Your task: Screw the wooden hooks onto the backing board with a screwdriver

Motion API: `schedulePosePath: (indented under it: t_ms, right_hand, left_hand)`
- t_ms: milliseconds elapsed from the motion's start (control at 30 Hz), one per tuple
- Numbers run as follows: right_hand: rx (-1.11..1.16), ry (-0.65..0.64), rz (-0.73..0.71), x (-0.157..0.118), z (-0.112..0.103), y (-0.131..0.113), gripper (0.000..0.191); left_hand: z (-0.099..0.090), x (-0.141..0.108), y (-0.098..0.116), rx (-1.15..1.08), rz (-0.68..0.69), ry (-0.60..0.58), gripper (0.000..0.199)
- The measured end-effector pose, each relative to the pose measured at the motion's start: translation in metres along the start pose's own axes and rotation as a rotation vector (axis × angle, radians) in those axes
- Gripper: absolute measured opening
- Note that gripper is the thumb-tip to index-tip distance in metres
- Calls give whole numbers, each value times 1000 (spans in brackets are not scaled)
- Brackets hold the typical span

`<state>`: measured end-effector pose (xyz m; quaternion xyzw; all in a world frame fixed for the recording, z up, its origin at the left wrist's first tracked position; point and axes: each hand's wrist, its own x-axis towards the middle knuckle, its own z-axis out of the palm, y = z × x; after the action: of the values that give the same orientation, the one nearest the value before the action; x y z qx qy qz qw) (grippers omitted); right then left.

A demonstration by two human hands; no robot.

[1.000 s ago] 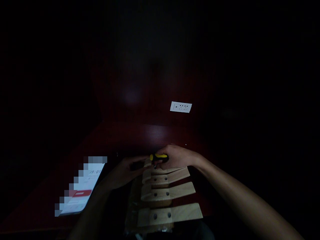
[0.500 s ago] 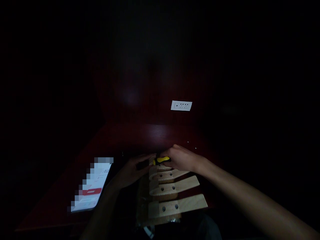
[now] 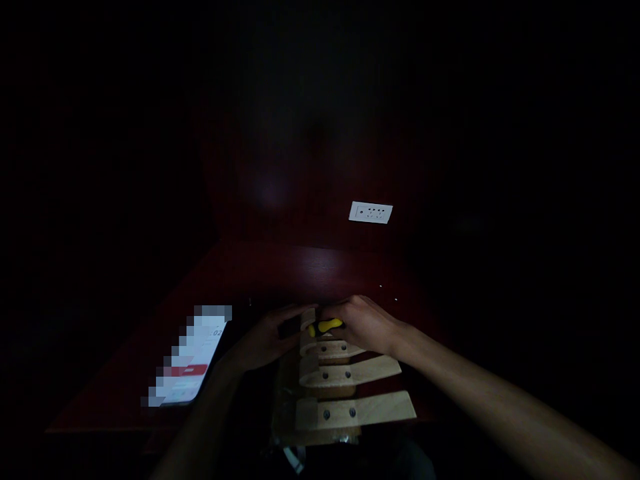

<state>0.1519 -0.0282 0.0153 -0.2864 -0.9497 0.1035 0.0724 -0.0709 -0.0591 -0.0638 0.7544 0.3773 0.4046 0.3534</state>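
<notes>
My right hand (image 3: 363, 323) is closed around a yellow and black screwdriver handle (image 3: 327, 327), above the far end of a wooden piece. My left hand (image 3: 265, 340) lies at the left of that piece, its fingers reaching to the far wooden slats; the fingertips are partly hidden in shadow. Several pale wooden slats (image 3: 380, 408) stick out to the right from a taped block (image 3: 287, 407), each visible one with two dark screws or holes. The tool's tip cannot be made out.
A lit phone (image 3: 193, 360) lies on the dark red table (image 3: 115, 387) at the left. A white socket plate (image 3: 371, 213) is on the wall behind. Two small bright specks lie at the back right. The surroundings are very dark.
The view has shifted slightly, so the phone and socket plate sit a little further right. The screwdriver handle is slightly lower and turned a little in my right hand.
</notes>
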Motion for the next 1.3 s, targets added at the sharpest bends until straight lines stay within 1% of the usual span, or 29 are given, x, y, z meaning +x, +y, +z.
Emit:
schedulePosePath:
  t_ms: [200, 367, 500, 567, 600, 667, 733, 800, 833, 867, 900, 967, 1067, 1167, 1300]
  right_hand:
    - [-19, 28, -3, -2, 3, 1, 18]
    - [-46, 37, -2, -1, 3, 0, 19]
    - [-20, 33, -23, -2, 4, -1, 19]
    - [-13, 36, -24, -2, 6, 0, 18]
    - [-15, 40, -27, -2, 6, 1, 16]
    - [-3, 43, -32, 0, 7, 3, 17]
    - [7, 26, -27, 1, 6, 2, 18]
    - [-12, 8, 6, 0, 4, -1, 18]
    - [-28, -3, 16, -1, 3, -2, 18]
    - [-49, -8, 18, -2, 2, -3, 17]
    - [-68, 4, 26, -2, 2, -3, 16]
    - [-80, 17, 16, -3, 3, -2, 17]
    - [-69, 57, -23, -4, 4, -1, 19]
    - [-71, 69, -35, -5, 5, -1, 23]
    - [-67, 44, -37, -7, 5, 0, 23]
  left_hand:
    - [-1, 1, 3, -28, 0, -10, 44]
    - [-2, 1, 4, -60, -51, -25, 45]
    - [-2, -1, 9, -113, -75, -60, 46]
    - [-7, 0, 12, -130, -70, -97, 47]
    - [-11, 1, 13, -136, -79, -136, 50]
    - [-23, 5, 15, -156, -107, -281, 52]
    - [-36, 15, 17, -176, -181, -425, 43]
    - [-47, 32, 16, -198, -237, -477, 37]
    - [-50, 43, 15, -186, -265, -518, 38]
    - [-52, 55, 13, -152, -311, -584, 36]
    - [-52, 68, 10, -135, -352, -631, 34]
    - [-49, 92, 4, -71, -411, -766, 33]
    - [-41, 115, 0, 79, -427, -892, 29]
    - [-34, 123, 2, 208, -375, -952, 27]
    - [-28, 126, 4, 227, -302, -997, 25]
